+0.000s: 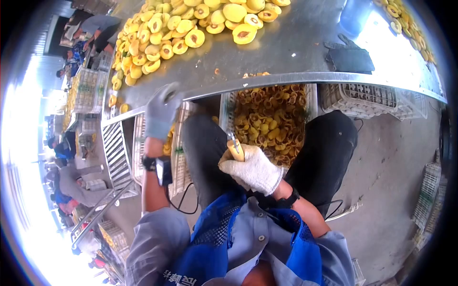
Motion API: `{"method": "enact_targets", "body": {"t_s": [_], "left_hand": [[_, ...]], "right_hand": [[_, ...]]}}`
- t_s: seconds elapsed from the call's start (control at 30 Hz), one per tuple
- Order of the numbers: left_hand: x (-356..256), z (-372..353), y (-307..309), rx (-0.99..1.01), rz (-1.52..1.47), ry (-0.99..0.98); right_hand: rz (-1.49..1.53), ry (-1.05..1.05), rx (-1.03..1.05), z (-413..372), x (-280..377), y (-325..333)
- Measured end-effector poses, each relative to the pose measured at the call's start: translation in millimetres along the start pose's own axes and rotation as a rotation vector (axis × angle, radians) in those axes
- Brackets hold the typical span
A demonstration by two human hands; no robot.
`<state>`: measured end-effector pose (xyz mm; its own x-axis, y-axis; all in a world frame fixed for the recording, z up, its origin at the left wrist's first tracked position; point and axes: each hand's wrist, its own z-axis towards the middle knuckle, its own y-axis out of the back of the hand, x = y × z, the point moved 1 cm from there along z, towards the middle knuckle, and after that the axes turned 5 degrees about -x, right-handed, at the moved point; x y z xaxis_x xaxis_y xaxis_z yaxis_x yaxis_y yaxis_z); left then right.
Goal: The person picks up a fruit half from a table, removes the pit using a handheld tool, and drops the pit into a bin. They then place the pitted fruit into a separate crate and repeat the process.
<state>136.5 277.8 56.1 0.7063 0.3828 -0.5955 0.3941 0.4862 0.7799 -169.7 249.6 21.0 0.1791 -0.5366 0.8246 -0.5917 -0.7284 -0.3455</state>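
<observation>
The person is sitting at a steel table (pixel 286 52), and both hands are wearing gloves: one grey, one white. The right hand (pixel 253 170), in the white knit glove, is hovering low between the two knees and clenching its fingers around one yellow-handled knife (pixel 235 148). The knife's handle is sticking up out of the fist and its short metal blade is pointing toward the table edge.

The left hand (pixel 161 112), in the grey glove, is reaching up to the table's front rim. It is blurred and seen from the back, so I cannot tell whether its fingers are loose or gripping anything. One black device (pixel 163 170) is sitting strapped on that wrist, with one cable hanging from it.

Dozens of halved yellow peaches (pixel 191 28) are lying in one heap on the far left of the tabletop, too many to count. One dark glove (pixel 350 58) is lying flat on the table at the right, well apart from the heap.

Under the table, one white crate of pits and scraps (pixel 269 121) is standing between the knees, just beyond the knife. Two empty white crates (pixel 362 97) are standing to its right. Several other workers (pixel 71 181) are sitting at the far left.
</observation>
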Motion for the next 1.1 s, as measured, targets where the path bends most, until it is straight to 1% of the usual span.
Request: {"method": "enact_targets", "body": {"t_s": [0.03, 0.1, 0.13, 0.17, 0.23, 0.27, 0.37, 0.4, 0.5, 0.53, 0.63, 0.73, 0.83, 0.87, 0.93, 1.0, 1.03, 1.1], "left_hand": [[-10, 15, -19, 0.051, -0.016, -0.057], [-30, 48, -64, 0.115, -0.127, -0.031], [-53, 61, -79, 0.141, -0.119, -0.011], [-76, 74, -91, 0.167, -0.110, 0.009], [-83, 110, -127, 0.095, 0.055, -0.208], [-85, 126, -143, 0.059, 0.139, -0.313], [-93, 161, -176, 0.185, 0.196, -0.237], [-95, 167, -184, 0.132, 0.240, -0.291], [-93, 176, -198, 0.213, 0.255, -0.202], [-93, 175, -199, 0.284, 0.151, -0.108], [-99, 170, -193, 0.470, -0.168, 0.179], [-115, 137, -177, 0.366, -0.200, 0.216], [-127, 91, -147, 0.356, -0.433, 0.159], [-119, 77, -143, 0.297, -0.483, 0.103], [-133, 38, -114, 0.246, -0.424, 0.057], [-136, 4, -94, 0.241, -0.394, 0.039], [-133, -11, -88, 0.245, -0.404, 0.029], [-128, -38, -78, 0.231, -0.398, -0.006]], "right_hand": [[0.016, 0.048, -0.034, 2, -2, -1], [0.046, 0.147, -0.104, 6, -6, -2], [0.036, 0.168, -0.118, 8, -7, -1], [0.049, 0.136, -0.118, 8, -4, 2], [0.079, 0.071, -0.120, 6, 5, 6], [0.091, 0.095, -0.130, 8, 3, 7], [0.153, 0.096, -0.151, 9, 6, 9], [0.162, 0.086, -0.157, 9, 7, 10], [0.156, 0.093, -0.178, 12, 3, 11], [0.140, 0.086, -0.175, 13, 1, 12], [0.047, 0.036, -0.181, 11, 9, 15], [0.006, 0.097, -0.237, 12, 6, 16], [-0.062, 0.137, -0.371, 9, 11, 15], [-0.067, 0.105, -0.391, 7, 16, 17], [-0.064, 0.181, -0.422, 10, 7, 19], [-0.101, 0.260, -0.459, 12, 2, 19], [-0.135, 0.326, -0.548, 13, 0, 17], [-0.187, 0.313, -0.567, 15, -5, 16]]}}
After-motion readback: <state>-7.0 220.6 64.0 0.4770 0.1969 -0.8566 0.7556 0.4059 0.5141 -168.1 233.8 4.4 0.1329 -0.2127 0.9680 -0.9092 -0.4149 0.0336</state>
